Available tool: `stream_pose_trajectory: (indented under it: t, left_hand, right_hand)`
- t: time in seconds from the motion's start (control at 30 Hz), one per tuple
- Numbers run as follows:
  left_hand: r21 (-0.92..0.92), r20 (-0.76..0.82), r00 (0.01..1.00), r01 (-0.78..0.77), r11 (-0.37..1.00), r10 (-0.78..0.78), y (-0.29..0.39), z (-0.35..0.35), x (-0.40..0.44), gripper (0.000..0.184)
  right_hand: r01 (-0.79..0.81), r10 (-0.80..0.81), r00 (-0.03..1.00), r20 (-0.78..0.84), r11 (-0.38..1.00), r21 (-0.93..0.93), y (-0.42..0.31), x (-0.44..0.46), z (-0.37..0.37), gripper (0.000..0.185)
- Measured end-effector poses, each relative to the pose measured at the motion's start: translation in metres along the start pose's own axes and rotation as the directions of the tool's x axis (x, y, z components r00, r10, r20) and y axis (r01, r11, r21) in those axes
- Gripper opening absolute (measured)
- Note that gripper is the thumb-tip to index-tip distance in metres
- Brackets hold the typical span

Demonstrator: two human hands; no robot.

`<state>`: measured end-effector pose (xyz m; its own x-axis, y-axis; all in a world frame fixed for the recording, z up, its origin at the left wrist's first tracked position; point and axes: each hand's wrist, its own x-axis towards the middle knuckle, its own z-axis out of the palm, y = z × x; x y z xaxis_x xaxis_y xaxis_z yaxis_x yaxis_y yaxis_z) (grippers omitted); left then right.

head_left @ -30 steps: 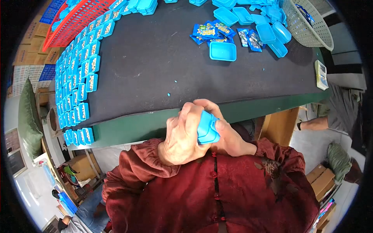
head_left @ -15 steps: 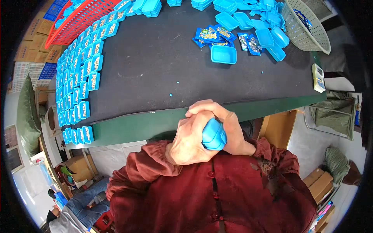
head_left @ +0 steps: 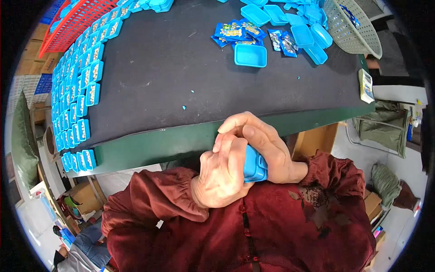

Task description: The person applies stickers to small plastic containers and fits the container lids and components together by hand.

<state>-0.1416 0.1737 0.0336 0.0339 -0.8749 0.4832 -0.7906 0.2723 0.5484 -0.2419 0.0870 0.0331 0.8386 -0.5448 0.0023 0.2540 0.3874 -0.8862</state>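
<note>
Between my two hands, in front of my chest at the table's near edge, is a small blue plastic box (head_left: pixel 254 167); only its near end shows. My left hand (head_left: pixel 222 170) is closed around its left side. My right hand (head_left: pixel 268 144) wraps the other side, its fingers reaching over the top towards the left fingers. The palms hide most of the box. Farther off on the dark table mat (head_left: pixel 172 68) stands an open blue tray (head_left: pixel 250 55), with blue printed packets (head_left: pixel 231 31) just behind it.
Rows of blue boxes with small pale pieces (head_left: pixel 92 94) line the table's left side beside a red basket (head_left: pixel 74 25). Loose blue trays (head_left: pixel 302 36) pile at the back right near a grey basket (head_left: pixel 355 31). Another person's jeans (head_left: pixel 90 242) show at lower left.
The view has shifted, so the table things appear farther left and higher. Both hands still hold the blue box, now slightly lower and to the right in view, with the left fingers covering more of it.
</note>
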Motion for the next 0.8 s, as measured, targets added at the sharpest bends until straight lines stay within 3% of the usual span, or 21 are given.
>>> stream_pose_trajectory:
  t: [0.2,0.37,0.5,0.7,0.8]
  left_hand:
    - [0.020,0.092,0.988,0.121,0.992,-0.123,-0.003,-0.001,0.003,0.053]
    - [-0.152,0.164,0.972,0.194,0.969,-0.169,-0.016,0.000,0.011,0.055]
    - [-0.264,0.044,0.989,0.150,0.953,-0.144,-0.020,0.007,0.008,0.057]
    - [-0.272,0.119,0.983,0.170,0.947,-0.142,-0.011,0.003,0.004,0.053]
    - [-0.162,0.096,0.994,0.070,0.984,-0.055,-0.004,0.001,0.001,0.044]
  right_hand:
    - [-0.097,0.094,0.994,-0.052,0.993,-0.063,0.003,0.003,-0.006,0.032]
    - [-0.143,0.127,0.982,-0.143,0.983,-0.111,0.000,0.010,-0.006,0.037]
    - [-0.018,-0.002,0.983,-0.183,0.994,-0.104,-0.001,0.011,-0.005,0.045]
    - [0.132,-0.149,0.977,-0.154,0.985,-0.113,0.009,0.005,-0.010,0.054]
    - [0.167,-0.176,0.981,-0.079,0.980,-0.107,0.009,0.004,-0.011,0.051]
